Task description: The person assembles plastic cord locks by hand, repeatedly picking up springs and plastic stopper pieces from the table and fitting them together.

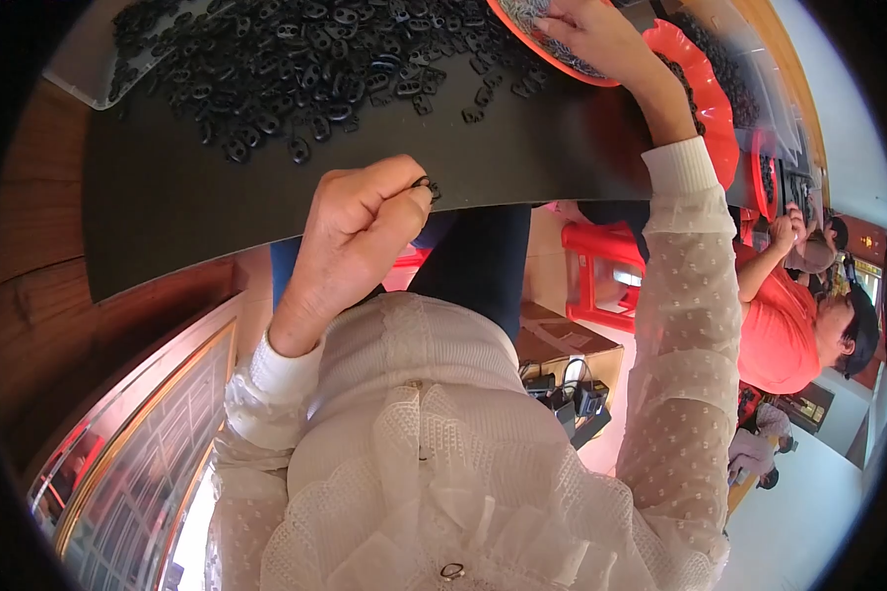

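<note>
My left hand [350, 227] is closed near the table's front edge, with a small black cord lock [434, 188] pinched between thumb and forefinger. My right hand [601, 34] reaches into a red-orange bowl [529, 41] at the far right. Small grey metal pieces [583, 65], thin like springs, fill this bowl. The right fingers are drawn together at the pieces, and whatever they grip is too small to make out. Beyond my left hand spreads a big heap of black two-hole plastic parts [335, 59], on a dark table top [522, 148].
A clear plastic tub [99, 74] stands at the far left. To the right are a scalloped red dish [715, 108] with dark small parts and another clear container [774, 84]. A person in an orange-red shirt [784, 320] sits at right, near a red stool [591, 266] and an open carton [567, 345].
</note>
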A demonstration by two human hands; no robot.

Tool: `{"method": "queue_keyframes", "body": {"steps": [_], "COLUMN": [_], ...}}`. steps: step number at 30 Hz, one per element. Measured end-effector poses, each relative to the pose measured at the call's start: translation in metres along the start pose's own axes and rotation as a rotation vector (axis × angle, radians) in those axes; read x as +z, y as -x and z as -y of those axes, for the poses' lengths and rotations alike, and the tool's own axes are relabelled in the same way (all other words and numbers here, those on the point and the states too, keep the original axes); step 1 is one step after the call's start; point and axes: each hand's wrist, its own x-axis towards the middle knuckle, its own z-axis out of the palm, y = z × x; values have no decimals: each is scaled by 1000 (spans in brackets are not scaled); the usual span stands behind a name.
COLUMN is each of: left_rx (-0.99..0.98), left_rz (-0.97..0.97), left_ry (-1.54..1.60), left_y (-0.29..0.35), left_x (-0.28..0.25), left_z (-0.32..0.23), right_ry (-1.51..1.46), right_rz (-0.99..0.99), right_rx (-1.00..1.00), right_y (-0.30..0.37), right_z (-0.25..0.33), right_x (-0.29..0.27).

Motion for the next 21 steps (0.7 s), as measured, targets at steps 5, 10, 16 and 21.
{"method": "queue_keyframes", "body": {"steps": [5, 10, 16, 21], "left_rx": [9, -2, -38, -68], "left_rz": [10, 5, 19, 32], "left_ry": [-24, -11, 25, 64], "left_y": [-1, 1, 0, -1], "left_x": [1, 0, -1, 0], "left_z": [3, 2, -2, -3], "right_ry": [83, -2, -78, -154], "right_rz": [-78, -99, -180, -139], "right_rx": [111, 60, 88, 118], "right_y": [0, 4, 12, 22], "right_z": [-6, -1, 5, -14], "right_x": [6, -3, -4, 2]}}
